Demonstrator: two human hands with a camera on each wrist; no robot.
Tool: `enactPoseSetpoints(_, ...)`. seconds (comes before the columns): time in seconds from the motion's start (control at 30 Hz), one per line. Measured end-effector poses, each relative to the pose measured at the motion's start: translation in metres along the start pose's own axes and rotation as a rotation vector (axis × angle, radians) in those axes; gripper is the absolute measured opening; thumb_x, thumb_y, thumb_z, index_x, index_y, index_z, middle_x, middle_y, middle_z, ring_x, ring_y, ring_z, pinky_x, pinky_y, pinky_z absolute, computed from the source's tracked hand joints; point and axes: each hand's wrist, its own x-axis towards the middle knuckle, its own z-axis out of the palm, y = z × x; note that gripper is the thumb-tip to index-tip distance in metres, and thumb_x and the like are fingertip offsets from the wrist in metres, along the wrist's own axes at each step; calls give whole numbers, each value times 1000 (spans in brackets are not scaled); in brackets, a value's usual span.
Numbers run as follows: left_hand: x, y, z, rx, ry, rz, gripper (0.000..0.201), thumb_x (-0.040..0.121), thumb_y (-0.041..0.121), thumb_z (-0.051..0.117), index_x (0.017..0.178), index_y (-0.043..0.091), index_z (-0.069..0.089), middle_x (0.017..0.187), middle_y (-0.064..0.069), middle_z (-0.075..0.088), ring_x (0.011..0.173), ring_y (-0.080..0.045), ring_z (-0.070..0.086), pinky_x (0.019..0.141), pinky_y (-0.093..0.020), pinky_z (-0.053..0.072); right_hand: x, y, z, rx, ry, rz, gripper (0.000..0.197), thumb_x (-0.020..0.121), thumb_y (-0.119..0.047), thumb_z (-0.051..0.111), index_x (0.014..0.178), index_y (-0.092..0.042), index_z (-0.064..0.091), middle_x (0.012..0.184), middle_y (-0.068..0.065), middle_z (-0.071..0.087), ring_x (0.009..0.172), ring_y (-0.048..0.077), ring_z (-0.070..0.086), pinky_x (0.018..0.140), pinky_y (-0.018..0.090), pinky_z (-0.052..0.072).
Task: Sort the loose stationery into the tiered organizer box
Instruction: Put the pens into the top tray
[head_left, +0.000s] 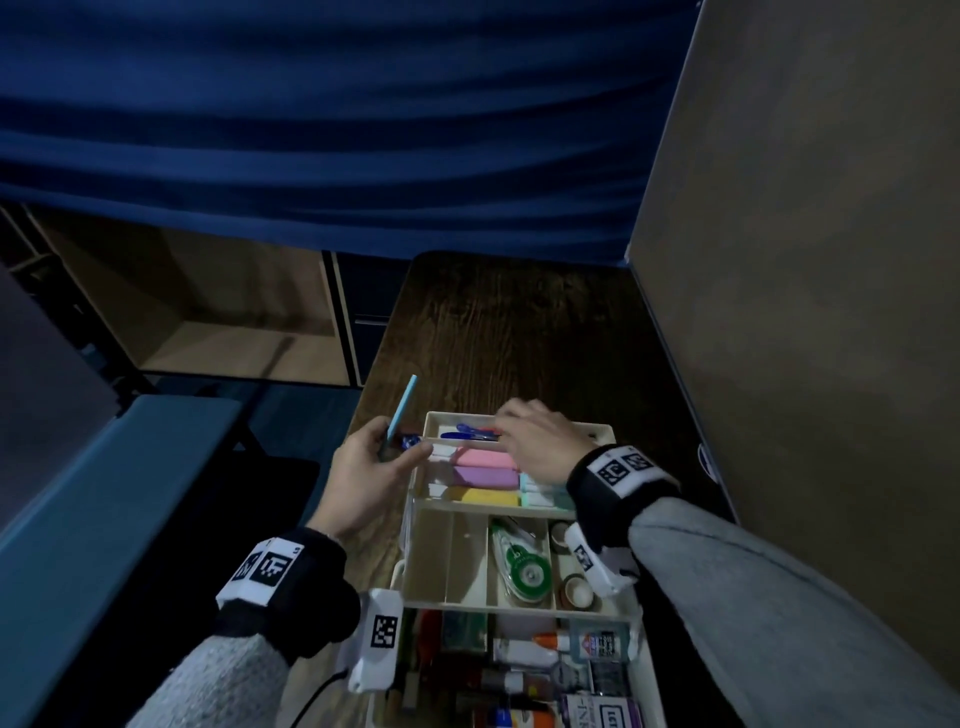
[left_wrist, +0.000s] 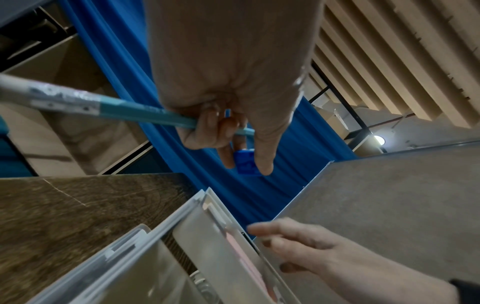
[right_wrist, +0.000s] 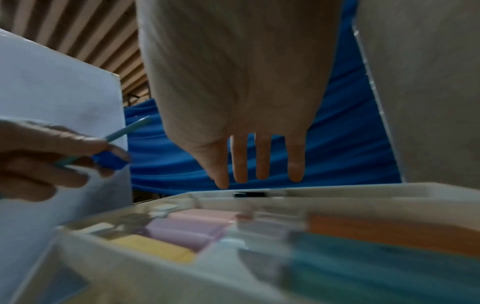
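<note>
Left hand (head_left: 370, 480) is gripping a pencil (head_left: 402, 410) and a small blue block (left_wrist: 246, 164), fingers curled, just beside the box (head_left: 602, 431). Right hand (head_left: 540, 441) is hovering over the top tier, fingers straight and spread, holding nothing. Step in hand, judged: stowing the pencil; next is passing or lowering it into the pen tray (head_left: 467, 418) beyond the erasers (head_left: 485, 473).

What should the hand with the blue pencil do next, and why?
Probably lower the pencil into the far top tray. The left hand grips it, along with a small blue thing, right beside that tray, where other pens already lie. The right hand hangs open over the same tray, so it may need to move aside first.
</note>
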Motion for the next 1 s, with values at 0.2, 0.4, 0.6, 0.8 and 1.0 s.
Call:
enactPoseSetpoints(0.2, -9, -3, -14, 15, 16, 34, 15, 78, 31, 75, 85, 22, 67, 79, 0, 70, 75, -15, 65, 70, -38, 54, 22, -53, 12, -45, -191, 77, 54, 93, -53, 31, 139, -27, 40, 145, 7, 26, 135, 31, 21, 107, 57, 21)
enactPoseSetpoints(0.4, -14, -12, -22, -15, -2, -11, 16, 78, 32, 76, 85, 21, 68, 78, -2, 71, 74, -17, 67, 67, -39, 55, 19, -55, 14, -1, -156, 128, 47, 93, -54, 31, 125, -25, 50, 136, 8, 27, 129, 31, 22, 106, 58, 21)
enactPoseSetpoints(0.6, -10, -15, -21, -49, -17, -27, 14, 79, 30, 76, 85, 21, 68, 80, 1, 72, 76, -16, 69, 70, -41, 57, -1, -24, 12, -12, -66, 134, 44, 97, -45, 28, 129, -24, 49, 128, 6, 33, 122, 28, 31, 104, 51, 29)
enactPoseSetpoints(0.8, -7, -13, -17, 9, -38, -9, 16, 75, 32, 78, 86, 25, 68, 77, 18, 70, 68, 4, 63, 60, -16, 47, 3, -24, 18, 10, 16, 138, 44, 94, -52, 34, 130, -30, 47, 127, 5, 34, 120, 25, 32, 102, 47, 29)
enactPoseSetpoints(1.0, -10, -9, -14, 11, -76, -60, 22, 74, 30, 79, 92, 22, 68, 82, 2, 70, 71, -9, 62, 66, -25, 50, 18, -37, 21, -52, -73, 163, 44, 92, -54, 28, 128, -36, 46, 125, 3, 29, 120, 27, 26, 102, 52, 22)
